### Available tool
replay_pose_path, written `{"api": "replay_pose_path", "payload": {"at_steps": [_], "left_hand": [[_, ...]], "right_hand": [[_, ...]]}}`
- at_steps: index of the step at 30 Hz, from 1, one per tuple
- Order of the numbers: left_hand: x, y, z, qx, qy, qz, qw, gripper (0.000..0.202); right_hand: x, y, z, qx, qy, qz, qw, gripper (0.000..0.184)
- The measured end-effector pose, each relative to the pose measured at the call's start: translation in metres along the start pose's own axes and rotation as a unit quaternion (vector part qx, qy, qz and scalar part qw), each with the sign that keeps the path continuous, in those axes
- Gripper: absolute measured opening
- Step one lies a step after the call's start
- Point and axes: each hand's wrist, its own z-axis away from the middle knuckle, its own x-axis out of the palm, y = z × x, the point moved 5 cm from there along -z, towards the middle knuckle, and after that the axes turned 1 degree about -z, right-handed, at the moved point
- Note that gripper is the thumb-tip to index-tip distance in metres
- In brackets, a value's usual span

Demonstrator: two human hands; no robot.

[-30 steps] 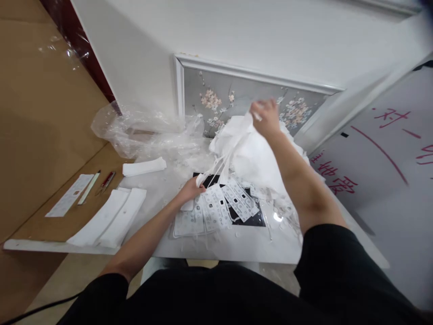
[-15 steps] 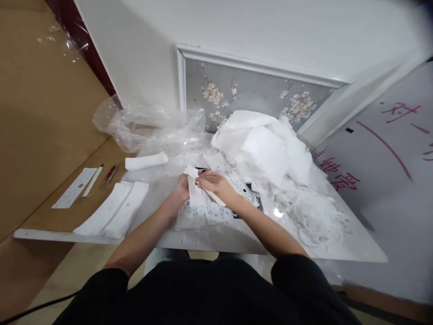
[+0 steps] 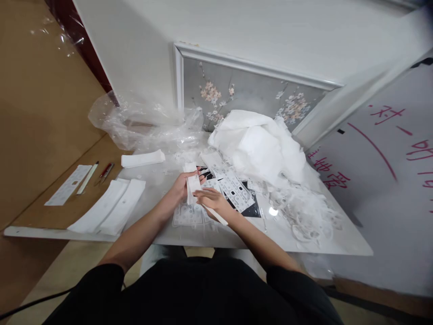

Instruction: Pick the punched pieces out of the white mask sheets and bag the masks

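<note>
A white strip point(image 3: 193, 184) is held above the middle of the counter point(image 3: 350, 244), upright in the view and in front of the person's body; whether it is one layer or several is hard to tell. The left hand point(image 3: 181, 186) grasps it from the left, some of its fingers showing past the strip's right edge. The right hand point(image 3: 215, 201) is closed around a slim pale stick point(image 3: 218, 216), which pokes out beneath the palm toward the wrist, while its fingertips meet the lower part of the strip. Below and just right of the hands, perforated sheets point(image 3: 237, 195) with rows of small round marks overlap one another, some on a black panel point(image 3: 253, 210). Behind these rises a crumpled heap of white sheets point(image 3: 262, 151), and to the right of the panel spreads a tangle of thin white scraps point(image 3: 313, 221). Left of the hands are a short stack of strips point(image 3: 142, 159) and, nearer the front edge, two longer piles point(image 3: 124, 207) side by side. Farther left, on a brown board point(image 3: 61, 220), lie another perforated sheet point(image 3: 67, 186), a narrow light-green bar point(image 3: 87, 179) and a red-handled tool point(image 3: 106, 171). Crumpled clear plastic point(image 3: 149, 128) sits at the back, beside a framed flower picture point(image 3: 253, 85); a whiteboard point(image 3: 382, 198) with red writing stands at right.
</note>
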Motion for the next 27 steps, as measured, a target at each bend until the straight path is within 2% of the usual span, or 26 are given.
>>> {"api": "replay_pose_path", "payload": {"at_steps": [4, 11, 15, 18, 20, 22, 24, 26, 27], "left_hand": [[-0.002, -0.003, -0.001, -0.028, -0.004, 0.079, 0.996, 0.028], [0.000, 0.005, 0.001, 0.018, -0.034, 0.053, 0.998, 0.022], [0.001, 0.006, 0.000, -0.005, -0.035, 0.034, 0.999, 0.025], [-0.005, 0.012, -0.001, -0.006, -0.039, -0.036, 0.999, 0.032], [-0.014, 0.023, 0.000, 0.024, -0.011, -0.150, 0.988, 0.033], [-0.023, 0.036, 0.002, 0.066, 0.034, -0.322, 0.944, 0.031], [-0.027, 0.043, 0.005, 0.074, 0.054, -0.494, 0.864, 0.029], [-0.027, 0.041, 0.005, 0.046, 0.041, -0.597, 0.800, 0.033], [-0.027, 0.038, 0.005, 0.031, 0.032, -0.620, 0.784, 0.037]], "right_hand": [[0.006, -0.008, 0.006, 0.048, -0.019, -0.071, 0.996, 0.030], [0.009, -0.013, 0.016, 0.066, 0.001, -0.131, 0.989, 0.024], [0.008, -0.018, 0.017, 0.074, 0.014, -0.157, 0.985, 0.022], [-0.010, -0.004, 0.019, 0.103, 0.074, -0.169, 0.978, 0.013], [-0.031, 0.024, 0.029, 0.189, 0.146, -0.154, 0.959, 0.011], [-0.052, 0.060, 0.051, 0.326, 0.199, -0.123, 0.916, 0.021], [-0.069, 0.090, 0.078, 0.440, 0.207, -0.094, 0.869, 0.028], [-0.082, 0.105, 0.100, 0.485, 0.197, -0.083, 0.848, 0.032], [-0.085, 0.107, 0.108, 0.494, 0.191, -0.083, 0.844, 0.033]]}}
